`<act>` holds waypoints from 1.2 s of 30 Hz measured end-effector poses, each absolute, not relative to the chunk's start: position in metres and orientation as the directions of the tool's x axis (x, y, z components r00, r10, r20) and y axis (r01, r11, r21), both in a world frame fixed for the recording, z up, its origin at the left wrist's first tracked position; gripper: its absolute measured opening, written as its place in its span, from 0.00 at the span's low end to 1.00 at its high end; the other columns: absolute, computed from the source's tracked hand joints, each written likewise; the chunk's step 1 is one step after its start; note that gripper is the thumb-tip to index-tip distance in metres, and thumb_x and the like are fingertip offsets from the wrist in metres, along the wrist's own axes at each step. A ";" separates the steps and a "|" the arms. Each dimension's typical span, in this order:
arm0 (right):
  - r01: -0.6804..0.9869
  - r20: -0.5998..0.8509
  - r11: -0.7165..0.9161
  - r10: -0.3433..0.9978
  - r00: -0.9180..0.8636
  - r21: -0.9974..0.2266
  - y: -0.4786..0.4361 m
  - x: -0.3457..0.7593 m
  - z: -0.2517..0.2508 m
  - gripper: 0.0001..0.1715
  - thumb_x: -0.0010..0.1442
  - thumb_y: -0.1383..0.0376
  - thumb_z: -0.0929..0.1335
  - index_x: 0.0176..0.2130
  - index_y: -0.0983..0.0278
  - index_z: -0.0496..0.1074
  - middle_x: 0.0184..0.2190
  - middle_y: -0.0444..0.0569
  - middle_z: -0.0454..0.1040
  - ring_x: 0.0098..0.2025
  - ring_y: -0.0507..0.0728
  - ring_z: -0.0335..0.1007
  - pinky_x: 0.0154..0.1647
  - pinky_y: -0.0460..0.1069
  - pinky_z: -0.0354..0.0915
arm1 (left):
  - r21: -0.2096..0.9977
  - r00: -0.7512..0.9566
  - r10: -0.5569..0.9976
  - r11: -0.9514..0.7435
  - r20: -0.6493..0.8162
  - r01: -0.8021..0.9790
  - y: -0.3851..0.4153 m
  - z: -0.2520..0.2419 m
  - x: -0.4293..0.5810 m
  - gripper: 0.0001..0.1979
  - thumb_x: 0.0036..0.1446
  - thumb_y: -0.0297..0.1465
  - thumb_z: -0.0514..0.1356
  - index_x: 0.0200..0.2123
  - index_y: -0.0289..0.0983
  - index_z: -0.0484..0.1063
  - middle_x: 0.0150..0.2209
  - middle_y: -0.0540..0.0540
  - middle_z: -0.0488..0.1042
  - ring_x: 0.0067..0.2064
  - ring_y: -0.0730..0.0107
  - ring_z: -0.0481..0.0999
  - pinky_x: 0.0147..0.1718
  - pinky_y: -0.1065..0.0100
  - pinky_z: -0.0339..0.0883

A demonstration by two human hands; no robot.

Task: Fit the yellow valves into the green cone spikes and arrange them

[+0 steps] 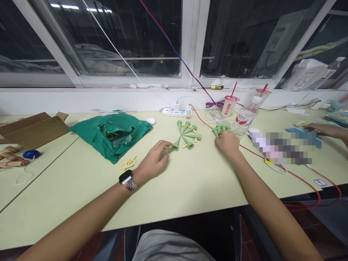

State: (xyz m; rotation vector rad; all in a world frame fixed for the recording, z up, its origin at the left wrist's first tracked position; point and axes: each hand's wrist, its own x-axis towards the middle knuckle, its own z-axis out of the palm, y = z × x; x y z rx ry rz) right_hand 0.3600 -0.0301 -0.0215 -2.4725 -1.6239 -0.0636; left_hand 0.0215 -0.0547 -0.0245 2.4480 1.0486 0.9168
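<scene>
The left hand point(154, 158) is half-closed, its fingertips meeting over something small and pale, too small to make out, just beside a fan of green plastic spikes point(186, 136) on the table point(174, 192). The right hand point(227, 143) curls over a cluster of spikes point(220, 129), close against a water bottle point(244, 117) — one careless sideways knock could topple it, or a slip could scatter the yellow pegs point(129, 163).

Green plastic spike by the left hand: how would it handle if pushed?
The green plastic spike is probably stiff and light, since it keeps a straight cone shape on the table. Its round taper suggests it might roll in a curve.
</scene>
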 end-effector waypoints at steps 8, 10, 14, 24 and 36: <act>0.893 0.289 -0.267 0.879 0.380 -0.363 -0.030 0.361 -0.021 0.19 0.63 0.67 0.66 0.50 0.62 0.80 0.47 0.55 0.80 0.48 0.62 0.76 0.45 0.52 0.66 | 0.510 0.530 0.727 -0.685 0.436 0.520 -0.055 -0.025 0.021 0.19 0.62 0.22 0.53 0.55 0.39 0.70 0.52 0.41 0.75 0.55 0.55 0.76 0.56 0.53 0.71; 0.884 0.400 -0.145 0.851 0.340 -0.444 -0.028 0.362 -0.023 0.20 0.63 0.67 0.66 0.52 0.64 0.79 0.47 0.54 0.80 0.48 0.61 0.75 0.47 0.52 0.66 | 0.506 0.529 0.723 -0.689 0.443 0.519 -0.055 -0.026 0.021 0.19 0.62 0.22 0.53 0.55 0.39 0.70 0.52 0.41 0.75 0.55 0.55 0.76 0.55 0.53 0.72; 0.851 0.588 0.144 0.779 0.217 -0.505 -0.028 0.354 -0.027 0.20 0.64 0.65 0.67 0.53 0.67 0.78 0.43 0.53 0.79 0.39 0.57 0.72 0.48 0.51 0.67 | 0.497 0.515 0.726 -0.687 0.456 0.530 -0.055 -0.025 0.022 0.19 0.62 0.22 0.53 0.54 0.40 0.70 0.52 0.42 0.76 0.55 0.56 0.76 0.56 0.55 0.72; 0.682 0.780 0.666 0.584 -0.224 -0.303 -0.075 0.269 -0.038 0.13 0.71 0.66 0.66 0.48 0.62 0.79 0.41 0.51 0.79 0.32 0.52 0.72 0.35 0.48 0.70 | 0.687 0.368 0.796 -0.603 0.481 0.405 -0.061 -0.024 0.026 0.17 0.68 0.39 0.63 0.57 0.40 0.72 0.49 0.43 0.80 0.50 0.59 0.81 0.53 0.57 0.74; 0.541 0.688 0.705 0.667 -0.286 -0.458 -0.090 0.205 -0.046 0.10 0.70 0.64 0.65 0.49 0.63 0.73 0.38 0.49 0.77 0.29 0.52 0.69 0.34 0.49 0.69 | 0.847 -0.103 0.841 -0.530 0.531 0.041 -0.031 -0.004 0.011 0.23 0.60 0.42 0.69 0.54 0.36 0.76 0.44 0.40 0.83 0.45 0.57 0.84 0.51 0.53 0.80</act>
